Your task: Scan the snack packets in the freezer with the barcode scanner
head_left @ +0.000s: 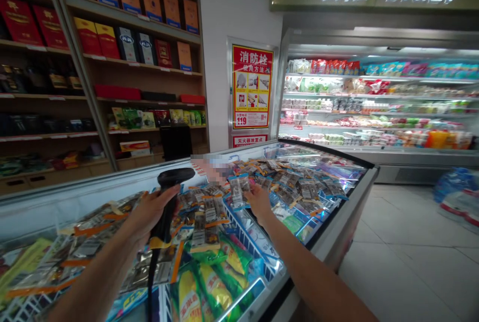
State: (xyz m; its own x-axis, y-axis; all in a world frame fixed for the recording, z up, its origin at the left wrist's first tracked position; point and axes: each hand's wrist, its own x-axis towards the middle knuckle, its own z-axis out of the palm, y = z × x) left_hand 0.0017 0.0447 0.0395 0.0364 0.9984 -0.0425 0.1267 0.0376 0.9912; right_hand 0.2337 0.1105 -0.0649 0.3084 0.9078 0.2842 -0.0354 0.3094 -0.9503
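My left hand point(151, 215) is wrapped round the handle of a black barcode scanner point(172, 177), whose cord hangs down toward the bottom of the view. Between the fingers of my right hand point(258, 201) is a small snack packet point(239, 190) with a blue edge and a printed label facing me. Below and between my hands lie loose orange-edged packets point(207, 217). More blue-edged packets point(288, 180) are heaped on the freezer's glass to the right of my right hand.
The chest freezer point(350, 207) holds white wire baskets point(249, 240) and green and yellow corn bags point(209, 287). Shelves of boxes point(138, 38) stand left, and a lit chiller point(374, 107) behind. Wrapped bottles point(454, 185) sit on the floor at right.
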